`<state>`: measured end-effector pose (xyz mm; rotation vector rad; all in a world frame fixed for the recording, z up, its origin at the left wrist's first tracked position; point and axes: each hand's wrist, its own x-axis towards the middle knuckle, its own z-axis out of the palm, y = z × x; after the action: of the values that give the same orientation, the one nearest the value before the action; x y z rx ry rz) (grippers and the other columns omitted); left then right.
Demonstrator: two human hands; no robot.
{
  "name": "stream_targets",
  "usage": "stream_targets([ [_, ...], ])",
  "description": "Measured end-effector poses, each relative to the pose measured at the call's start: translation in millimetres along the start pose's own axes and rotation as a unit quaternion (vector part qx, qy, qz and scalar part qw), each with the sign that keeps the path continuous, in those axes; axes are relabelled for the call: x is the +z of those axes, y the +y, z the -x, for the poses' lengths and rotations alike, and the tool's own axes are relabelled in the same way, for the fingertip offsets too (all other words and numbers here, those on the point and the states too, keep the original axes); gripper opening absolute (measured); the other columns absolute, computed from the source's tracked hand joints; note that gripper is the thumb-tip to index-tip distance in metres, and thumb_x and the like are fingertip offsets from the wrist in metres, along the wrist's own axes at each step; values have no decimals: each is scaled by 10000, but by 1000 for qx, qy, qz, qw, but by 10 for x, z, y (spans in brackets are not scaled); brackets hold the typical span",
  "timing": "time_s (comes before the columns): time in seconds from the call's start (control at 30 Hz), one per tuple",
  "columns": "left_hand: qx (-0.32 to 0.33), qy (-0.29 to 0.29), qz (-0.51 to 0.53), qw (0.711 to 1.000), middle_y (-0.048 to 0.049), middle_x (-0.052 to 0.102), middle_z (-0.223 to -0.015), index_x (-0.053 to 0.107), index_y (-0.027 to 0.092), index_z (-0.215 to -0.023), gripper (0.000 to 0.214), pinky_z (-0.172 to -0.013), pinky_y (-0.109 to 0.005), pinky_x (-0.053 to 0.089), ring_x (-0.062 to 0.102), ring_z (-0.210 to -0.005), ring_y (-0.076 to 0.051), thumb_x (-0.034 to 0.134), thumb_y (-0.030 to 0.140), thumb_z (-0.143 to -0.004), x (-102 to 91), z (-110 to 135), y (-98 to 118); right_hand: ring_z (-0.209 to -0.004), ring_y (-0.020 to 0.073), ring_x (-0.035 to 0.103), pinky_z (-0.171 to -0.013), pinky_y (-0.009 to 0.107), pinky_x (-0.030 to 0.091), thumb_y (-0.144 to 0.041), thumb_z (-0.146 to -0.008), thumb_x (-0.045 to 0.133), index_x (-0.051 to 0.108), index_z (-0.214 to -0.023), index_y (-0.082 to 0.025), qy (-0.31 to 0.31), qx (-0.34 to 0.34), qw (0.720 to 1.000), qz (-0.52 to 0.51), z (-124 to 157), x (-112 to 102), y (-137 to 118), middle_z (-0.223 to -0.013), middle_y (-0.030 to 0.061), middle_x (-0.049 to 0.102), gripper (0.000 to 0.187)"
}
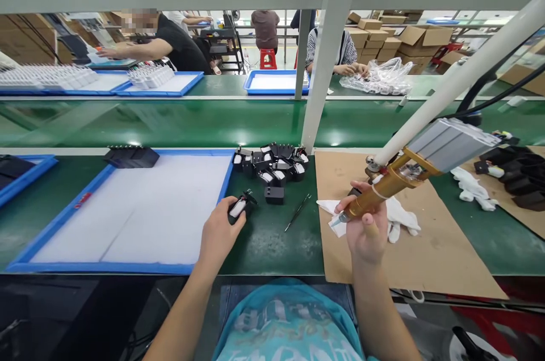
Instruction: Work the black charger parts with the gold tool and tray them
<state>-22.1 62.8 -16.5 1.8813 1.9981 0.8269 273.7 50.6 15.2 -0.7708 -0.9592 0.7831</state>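
Between the thumb and fingers of my left hand is a small black housing with a white face, held just off the right edge of a blue-rimmed tray. My right hand is palm up, its fingers curled round the lower end of a gold-coloured dispenser gun with a tapered pale tip. A bit of something black shows behind those fingers; I cannot tell if it is gripped. One lone black housing stands in front of a pile of similar housings. Tweezers lie on the green bench between my hands.
The blue-rimmed tray is at left, with black housings at its far edge. Cardboard lies under white gloves at right. A white pole slants down to the dispenser. Behind the frame post, co-workers sit.
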Motion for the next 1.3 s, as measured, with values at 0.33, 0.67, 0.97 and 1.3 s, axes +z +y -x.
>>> stream_targets([
  [0.33, 73, -131, -47, 988, -43, 640, -949, 470, 231, -964, 214, -722, -341, 503, 641, -834, -228, 549, 352, -806, -167, -558, 7, -680, 152, 616, -645, 362, 503, -420, -806, 634, 582, -1191, -302, -27, 14, 999, -22, -67, 19, 11, -1246, 80, 538, 406],
  [0.67, 138, -151, -32, 978, -162, 550, -1338, 445, 174, -1234, 576, -961, -389, 465, 576, -1174, -289, 675, 447, -782, 95, -2319, 888, -706, 162, 622, -612, 347, 475, -478, -819, 611, 544, -1253, -323, -31, 12, 999, -8, 36, -7, 49, -1309, 102, 493, 466],
  [0.97, 115, -209, -74, 968, -238, 652, -1171, 426, 95, -1260, 818, -879, -382, 493, 636, -1061, -323, 847, 215, -569, 1101, -3089, 1440, -716, 225, 617, -659, 404, 450, -551, -841, 546, 488, -1284, -321, -55, 29, 998, -13, 199, -81, 112, -955, 79, 627, 503],
  [1.3, 181, -129, -64, 973, -86, 616, -1217, 408, 209, -1292, 809, -978, -394, 457, 601, -1128, -280, 793, 475, -632, -471, -2166, 1128, -657, 174, 575, -650, 394, 459, -520, -822, 595, 513, -1252, -327, -47, 44, 998, -18, 151, -84, -4, -1070, 81, 607, 479],
])
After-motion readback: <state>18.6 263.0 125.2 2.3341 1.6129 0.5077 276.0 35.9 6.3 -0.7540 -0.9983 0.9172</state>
